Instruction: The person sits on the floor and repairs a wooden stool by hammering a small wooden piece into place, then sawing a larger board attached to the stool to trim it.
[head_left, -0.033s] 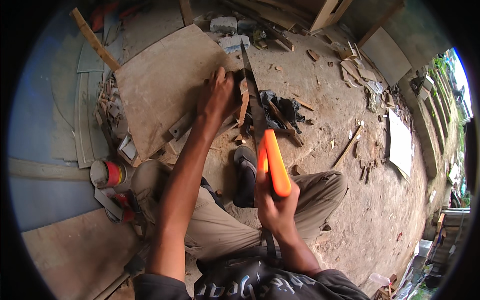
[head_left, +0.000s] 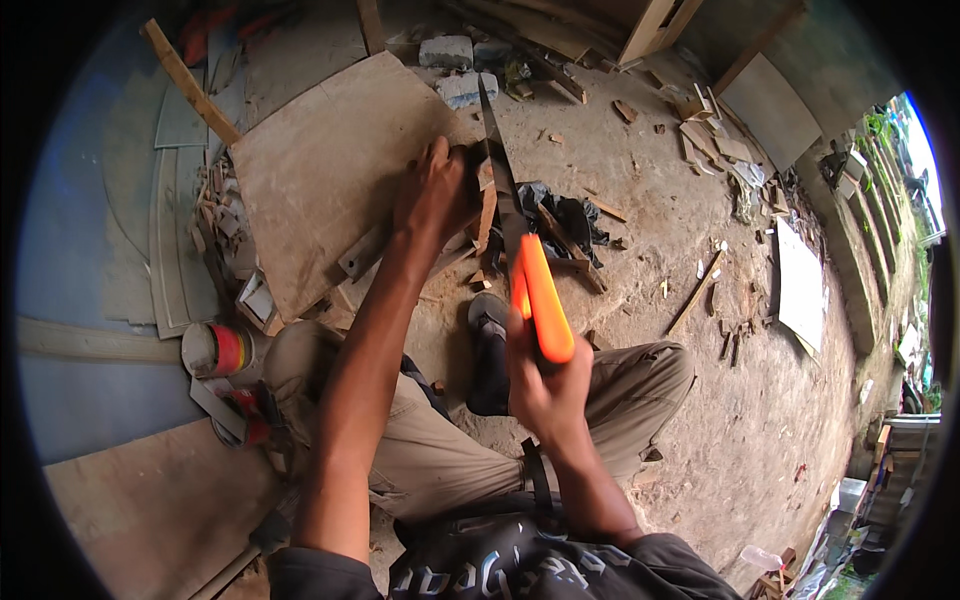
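Note:
My right hand (head_left: 548,385) is closed round the orange handle of a handsaw (head_left: 545,300). Its long dark blade points away from me and lies against the right side of a piece of wood (head_left: 487,210). My left hand (head_left: 435,195) is closed on that wood just left of the blade; its fingertips are partly hidden. Beyond and left of this hand is a large plywood sheet (head_left: 320,170). A metal-looking bar with a hole (head_left: 362,255) shows under my left wrist.
Black plastic (head_left: 570,220) and wood scraps lie right of the blade. Concrete blocks (head_left: 466,88) sit at the far side. Two paint tins (head_left: 215,350) stand by my left knee. A white panel (head_left: 798,290) lies on the right, near loose offcuts and a stick (head_left: 697,292).
My right hand has pushed the handsaw a little forward, away from me. My left hand and the piece of wood have stayed in place.

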